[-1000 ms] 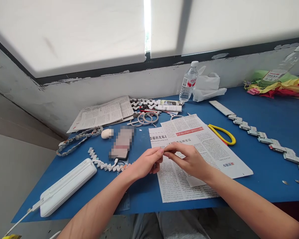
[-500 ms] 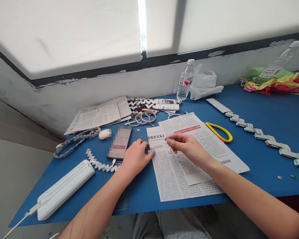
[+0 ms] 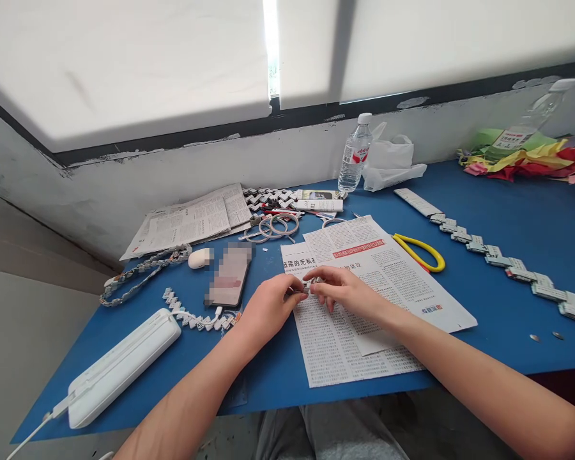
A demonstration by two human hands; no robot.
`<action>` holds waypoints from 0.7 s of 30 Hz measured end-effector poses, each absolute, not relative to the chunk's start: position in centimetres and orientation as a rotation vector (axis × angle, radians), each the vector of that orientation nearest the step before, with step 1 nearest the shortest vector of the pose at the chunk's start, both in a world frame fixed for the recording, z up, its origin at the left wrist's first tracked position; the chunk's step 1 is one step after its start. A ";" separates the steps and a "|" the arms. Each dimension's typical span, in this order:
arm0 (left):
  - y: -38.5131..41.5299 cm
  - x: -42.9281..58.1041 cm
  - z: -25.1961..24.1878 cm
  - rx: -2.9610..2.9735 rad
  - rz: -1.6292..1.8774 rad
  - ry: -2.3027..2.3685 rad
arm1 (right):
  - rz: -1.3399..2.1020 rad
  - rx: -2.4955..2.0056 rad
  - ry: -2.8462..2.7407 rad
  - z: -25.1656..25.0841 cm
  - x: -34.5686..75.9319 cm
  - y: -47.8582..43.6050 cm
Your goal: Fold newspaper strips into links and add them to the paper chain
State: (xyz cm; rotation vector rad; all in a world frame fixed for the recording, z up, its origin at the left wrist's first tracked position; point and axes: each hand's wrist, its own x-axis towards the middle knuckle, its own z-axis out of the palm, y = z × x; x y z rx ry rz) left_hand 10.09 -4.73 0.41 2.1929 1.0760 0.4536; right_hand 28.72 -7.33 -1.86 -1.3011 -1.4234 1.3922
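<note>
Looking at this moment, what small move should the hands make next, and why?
Probably a gentle press on the small greyish piece with the right hand while the left hand steadies it: the left thumb and finger appear to pinch it above the newspaper, and the right fingertips meet it there. Fingers hide its exact shape.

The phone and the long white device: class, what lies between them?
In the head view, a zigzag chain and a white cable lie between them.
</note>
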 end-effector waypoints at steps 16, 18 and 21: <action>-4.7 9.7 1.3 1.908 0.465 0.965 | 1.083 -1.318 -1.668 -1.4 28.5 -7.9; -4.8 9.8 1.4 1.901 0.477 0.948 | 1.056 -1.307 -1.659 -1.4 28.4 -8.1; -5.1 9.9 1.6 1.953 0.504 0.956 | 1.061 -1.271 -1.607 -1.3 28.3 -8.2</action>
